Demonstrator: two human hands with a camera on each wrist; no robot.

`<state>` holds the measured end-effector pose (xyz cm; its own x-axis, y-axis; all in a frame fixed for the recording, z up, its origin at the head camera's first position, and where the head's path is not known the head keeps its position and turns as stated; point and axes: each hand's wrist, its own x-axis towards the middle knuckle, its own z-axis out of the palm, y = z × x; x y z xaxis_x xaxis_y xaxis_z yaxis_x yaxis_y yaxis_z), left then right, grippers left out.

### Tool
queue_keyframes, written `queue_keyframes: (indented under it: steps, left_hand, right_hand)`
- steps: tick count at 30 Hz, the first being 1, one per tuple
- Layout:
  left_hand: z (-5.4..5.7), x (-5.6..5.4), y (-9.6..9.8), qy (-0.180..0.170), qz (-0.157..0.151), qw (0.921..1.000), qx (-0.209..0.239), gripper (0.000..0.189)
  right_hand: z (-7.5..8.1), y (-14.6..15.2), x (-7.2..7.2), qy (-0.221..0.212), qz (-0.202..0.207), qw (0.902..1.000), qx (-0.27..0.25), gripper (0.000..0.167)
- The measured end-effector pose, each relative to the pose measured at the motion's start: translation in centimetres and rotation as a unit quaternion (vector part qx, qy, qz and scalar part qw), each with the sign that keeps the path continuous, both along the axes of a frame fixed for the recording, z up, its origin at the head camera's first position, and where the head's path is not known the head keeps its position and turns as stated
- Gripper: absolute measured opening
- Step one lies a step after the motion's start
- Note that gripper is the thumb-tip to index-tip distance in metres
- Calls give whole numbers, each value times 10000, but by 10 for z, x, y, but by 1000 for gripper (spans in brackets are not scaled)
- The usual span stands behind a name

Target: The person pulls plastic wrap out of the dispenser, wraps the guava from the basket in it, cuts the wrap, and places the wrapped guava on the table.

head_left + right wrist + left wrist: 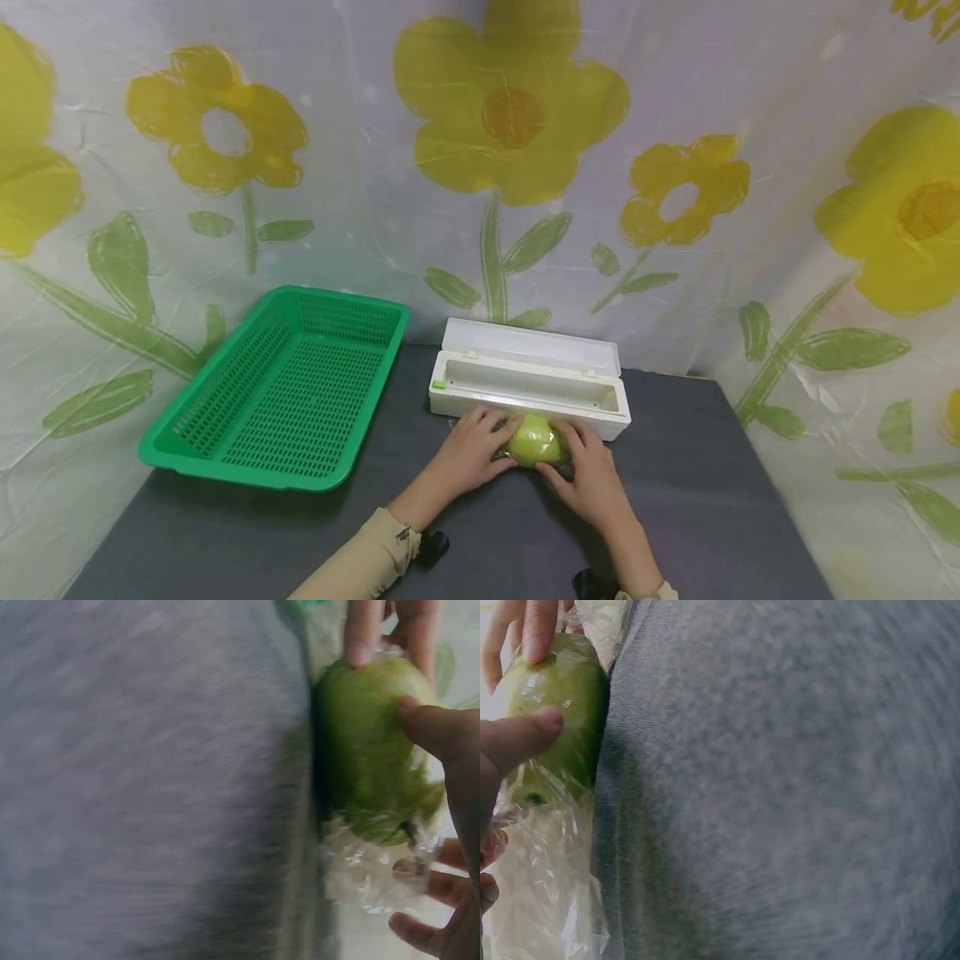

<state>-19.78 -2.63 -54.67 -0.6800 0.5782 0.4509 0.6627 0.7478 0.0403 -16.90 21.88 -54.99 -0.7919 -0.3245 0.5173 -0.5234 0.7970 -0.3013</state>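
Observation:
A green pear lies on its side on the dark table, in front of a long white box. Clear plastic film covers it, with loose film bunched past both ends. From the left, my left hand holds the pear's end, thumb on its near side. My right hand grips the other end, its thumb also pressed to the near side. In the right wrist view the lower fingers of that hand touch crumpled film by the dark stem.
The white box stands behind the hands, lid raised and its trough visible. A small green piece sits at its left end. To the left is a green perforated basket. A flower-printed curtain hangs behind the table.

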Motion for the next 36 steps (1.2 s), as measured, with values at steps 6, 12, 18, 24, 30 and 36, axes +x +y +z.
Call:
queue_keyframes:
  steps: [6, 12, 18, 24, 30, 36]
  left_hand:
    - [4, 3, -8, -120, 168, 9998, 15, 76]
    - [6, 2, -23, -229, 215, 9971, 689, 66]
    - [10, -14, -50, -665, 764, 9542, 2815, 68]
    - [5, -42, -79, -2391, 1367, 8836, 3787, 100]
    - [-8, -58, -92, -2837, 1022, 8817, 3630, 91]
    - [-8, -62, -93, -2719, 776, 8820, 3769, 79]
  right_hand:
    - [17, -5, 2, 193, -134, 9997, 14, 62]
    - [29, -12, 2, 438, -81, 9989, -143, 55]
    - [30, -19, 0, 593, 21, 9977, -339, 45]
    - [28, -23, 2, 550, -2, 9980, -311, 41]
    - [30, -26, 4, 433, 18, 9986, -292, 42]
    - [39, -37, -3, 518, -19, 9979, -386, 41]
